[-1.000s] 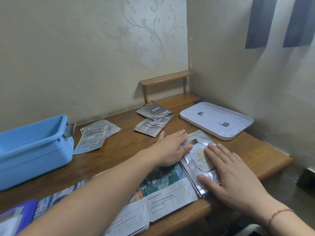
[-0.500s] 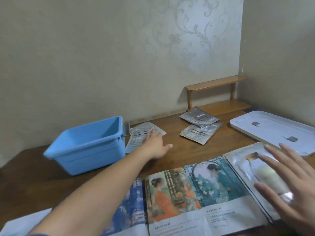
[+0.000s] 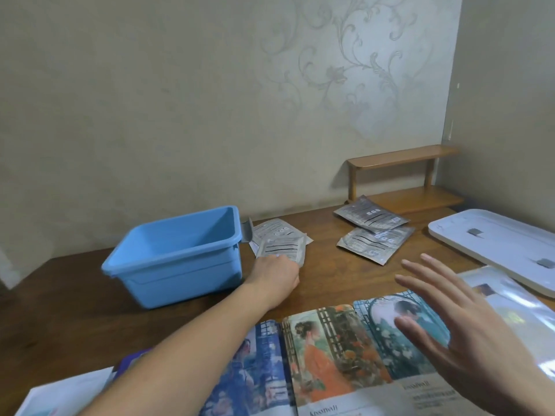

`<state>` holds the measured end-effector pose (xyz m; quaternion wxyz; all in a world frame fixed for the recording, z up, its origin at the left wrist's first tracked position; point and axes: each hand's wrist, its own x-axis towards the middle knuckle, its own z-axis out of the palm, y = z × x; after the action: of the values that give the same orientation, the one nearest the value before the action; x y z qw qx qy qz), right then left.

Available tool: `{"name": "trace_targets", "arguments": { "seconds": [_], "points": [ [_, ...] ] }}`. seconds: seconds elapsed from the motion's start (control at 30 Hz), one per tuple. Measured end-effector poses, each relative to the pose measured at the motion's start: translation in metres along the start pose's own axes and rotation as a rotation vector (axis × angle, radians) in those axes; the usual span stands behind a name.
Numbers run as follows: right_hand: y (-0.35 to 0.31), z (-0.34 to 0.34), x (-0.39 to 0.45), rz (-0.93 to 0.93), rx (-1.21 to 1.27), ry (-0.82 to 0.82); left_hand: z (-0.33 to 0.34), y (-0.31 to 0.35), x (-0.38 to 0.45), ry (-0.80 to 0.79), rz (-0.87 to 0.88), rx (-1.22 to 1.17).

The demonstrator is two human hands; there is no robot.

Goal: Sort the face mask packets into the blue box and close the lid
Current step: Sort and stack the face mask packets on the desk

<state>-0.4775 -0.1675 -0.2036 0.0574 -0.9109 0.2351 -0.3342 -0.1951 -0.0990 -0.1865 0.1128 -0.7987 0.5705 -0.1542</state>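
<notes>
A blue box (image 3: 180, 259) is sitting open and empty at the left of the wooden worktop (image 3: 69, 298), with a grey latch (image 3: 247, 234) sticking out at its right rim. Just beside that rim two silver face mask packets (image 3: 280, 243) are lying overlapped, and the left hand (image 3: 274, 277) is resting on the near edge of the upper one, fingers curled over it (whether it is actually pinching the packet cannot be told from here). Across the near edge a row of illustrated packets (image 3: 330, 355) is lying side by side, showing painted figures, partly under the left forearm. Further back, past the middle, two darker grey packets (image 3: 372, 229) are lying one over the other, in front of a small wooden shelf (image 3: 402, 181) standing against the wall. The right hand (image 3: 468, 337) is hovering with fingers spread wide, holding nothing, above the illustrated packets. Beside it a shiny foil packet (image 3: 510, 307) is lying at the right edge, and behind that the white lid (image 3: 495, 244) is lying flat on the worktop, well apart from the box.
</notes>
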Motion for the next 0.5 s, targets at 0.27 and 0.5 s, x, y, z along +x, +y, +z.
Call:
{"name": "trace_targets", "arguments": {
  "seconds": [0.27, 0.5],
  "points": [
    [-0.031, 0.026, 0.050, 0.243, 0.311, -0.165, -0.033, -0.045, -0.053, 0.774, 0.106, -0.251],
    [-0.068, 0.049, 0.088, 0.548, 1.185, -0.176, -0.072, -0.065, -0.054, 0.955, -0.111, -0.668]
  ]
}}
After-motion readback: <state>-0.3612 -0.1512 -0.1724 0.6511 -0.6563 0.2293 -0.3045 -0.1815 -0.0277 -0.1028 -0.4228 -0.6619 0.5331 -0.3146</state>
